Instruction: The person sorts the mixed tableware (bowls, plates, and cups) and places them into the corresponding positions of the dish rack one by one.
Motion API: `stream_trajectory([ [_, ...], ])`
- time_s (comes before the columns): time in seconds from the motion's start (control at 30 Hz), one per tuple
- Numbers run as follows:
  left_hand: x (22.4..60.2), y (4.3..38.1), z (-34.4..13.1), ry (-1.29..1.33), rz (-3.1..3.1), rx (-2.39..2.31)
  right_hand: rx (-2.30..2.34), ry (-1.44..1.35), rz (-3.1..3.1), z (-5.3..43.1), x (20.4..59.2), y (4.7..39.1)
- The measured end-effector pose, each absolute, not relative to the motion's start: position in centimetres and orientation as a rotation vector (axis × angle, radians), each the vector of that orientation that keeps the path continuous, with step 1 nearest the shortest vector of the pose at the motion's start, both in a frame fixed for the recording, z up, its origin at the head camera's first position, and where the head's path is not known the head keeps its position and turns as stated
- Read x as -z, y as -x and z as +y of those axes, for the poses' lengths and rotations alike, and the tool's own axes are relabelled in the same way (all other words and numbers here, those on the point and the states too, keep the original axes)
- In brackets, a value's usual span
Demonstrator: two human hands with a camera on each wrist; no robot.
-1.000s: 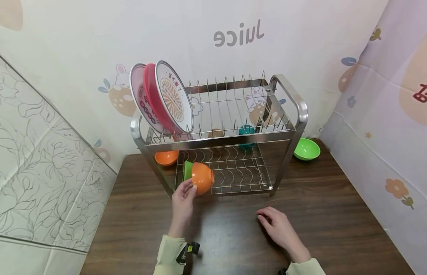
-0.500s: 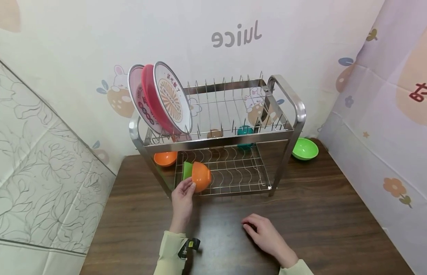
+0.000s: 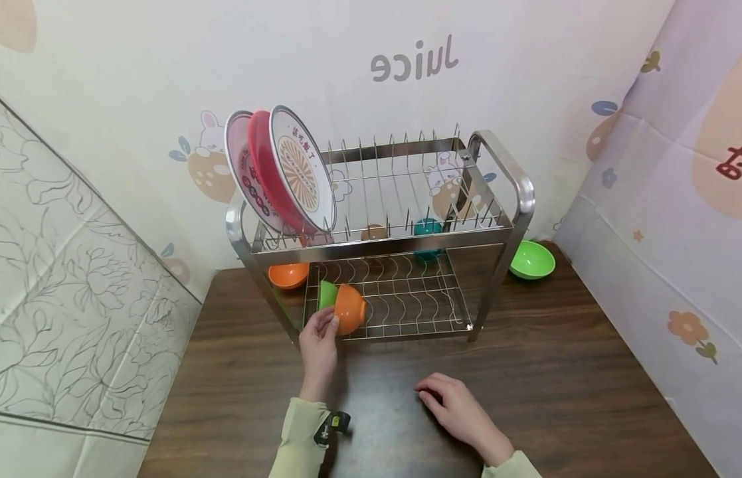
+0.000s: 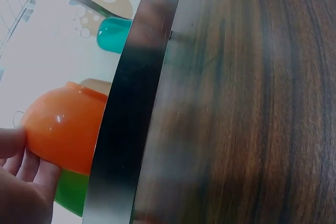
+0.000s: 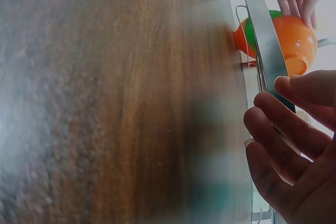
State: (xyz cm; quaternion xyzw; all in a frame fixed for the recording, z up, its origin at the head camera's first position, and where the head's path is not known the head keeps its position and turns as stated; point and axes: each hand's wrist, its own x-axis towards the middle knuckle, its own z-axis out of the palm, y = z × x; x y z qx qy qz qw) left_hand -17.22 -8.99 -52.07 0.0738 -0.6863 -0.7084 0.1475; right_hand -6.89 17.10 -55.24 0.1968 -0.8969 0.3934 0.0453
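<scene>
My left hand [image 3: 319, 345] pinches the rim of an orange bowl [image 3: 350, 311] between thumb and fingers at the front of the rack's lower tier. The bowl stands on its side, its foot facing right. Just left of it, a green bowl [image 3: 326, 295] also stands on edge in the lower tier, partly hidden by the orange one. In the left wrist view the orange bowl [image 4: 65, 129] shows above the metal bar, fingers at its rim. My right hand [image 3: 460, 408] is low over the table in front of the rack, fingers loosely curled, holding nothing.
A two-tier metal dish rack [image 3: 382, 245] stands on the wooden table [image 3: 556, 385]. Several plates [image 3: 301, 169] lean in its upper left. Behind it are another orange bowl [image 3: 289, 275], a brown item [image 3: 374, 232] and a teal one [image 3: 428, 229]. A bright green bowl [image 3: 532, 259] sits to the right.
The orange bowl has moved slightly left and closer to the green bowl, with my left hand still gripping it. My right hand has drifted left and toward me.
</scene>
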Motion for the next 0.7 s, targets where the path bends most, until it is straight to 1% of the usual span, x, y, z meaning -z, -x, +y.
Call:
stream_trajectory([
  [0.37,52.6,17.6,-8.2,-0.065,-2.014,1.928,-1.161,-0.616,-2.681,17.9,55.3,7.1],
  [0.7,52.8,17.3,-8.2,0.003,-2.03,1.932,-1.072,-0.373,-2.749,20.5,54.8,8.2],
])
